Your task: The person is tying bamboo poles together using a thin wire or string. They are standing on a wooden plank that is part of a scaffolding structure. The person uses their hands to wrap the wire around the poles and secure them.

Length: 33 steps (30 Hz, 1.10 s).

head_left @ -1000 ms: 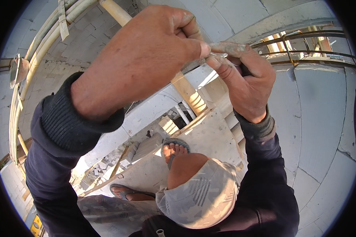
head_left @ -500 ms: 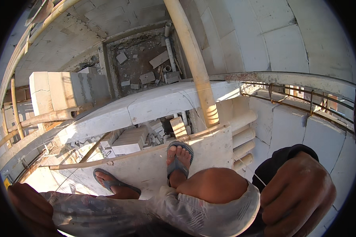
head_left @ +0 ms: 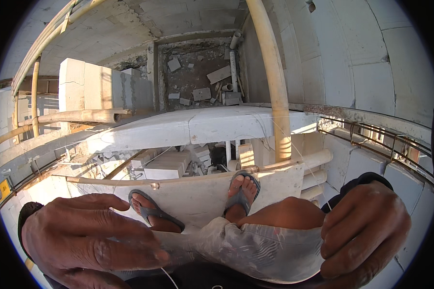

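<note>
My left hand (head_left: 94, 241) is at the lower left, over my thigh, its fingers stretched out to the right and partly spread. A short piece of thin white string (head_left: 169, 278) hangs just below its fingertips; whether they touch it is hidden. At the lower right, the fingers of my right hand (head_left: 369, 231) are curled closed. Into them runs a thin white line (head_left: 301, 156), which passes in front of the bamboo pole and comes down from the block wall. My palms are out of sight.
My sandalled feet rest on a pale board (head_left: 197, 195) beside a white block wall (head_left: 217, 125). An upright bamboo pole (head_left: 270, 72) rises ahead. Stacked blocks (head_left: 164, 166) and rubble lie below. Steel bars (head_left: 371, 137) sit along the right wall. A yellow object (head_left: 3, 190) is far left.
My left hand has come up and right from the lower left edge, its fingers now stretched. My right hand stays closed in nearly the same place. The view has shifted, moving the surroundings rightward.
</note>
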### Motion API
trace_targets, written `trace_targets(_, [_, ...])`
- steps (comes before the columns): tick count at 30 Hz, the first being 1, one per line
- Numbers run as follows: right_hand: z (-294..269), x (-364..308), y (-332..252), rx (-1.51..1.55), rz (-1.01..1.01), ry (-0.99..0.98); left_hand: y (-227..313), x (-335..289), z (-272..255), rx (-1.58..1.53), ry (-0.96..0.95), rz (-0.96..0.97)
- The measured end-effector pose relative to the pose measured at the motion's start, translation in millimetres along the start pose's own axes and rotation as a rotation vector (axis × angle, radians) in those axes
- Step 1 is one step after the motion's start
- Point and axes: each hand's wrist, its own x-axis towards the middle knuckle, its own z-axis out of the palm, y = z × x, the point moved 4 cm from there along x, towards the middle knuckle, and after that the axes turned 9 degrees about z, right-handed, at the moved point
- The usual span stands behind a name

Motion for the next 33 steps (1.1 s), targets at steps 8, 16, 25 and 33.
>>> trace_targets(8, [4,96,-24,-0.152,0.055,-0.416,51,-62,22,-0.389,0.248,0.157])
trace_targets(16, [32,174,-9,-0.109,-0.065,-0.480,66,-100,21,-0.249,0.603,0.207])
trace_targets(25, [63,206,-2,-0.115,-0.144,-0.472,55,-145,66,-0.396,1.107,0.534])
trace_targets(33, [79,221,-6,-0.147,-0.194,-0.410,61,-165,60,-0.425,1.041,0.382])
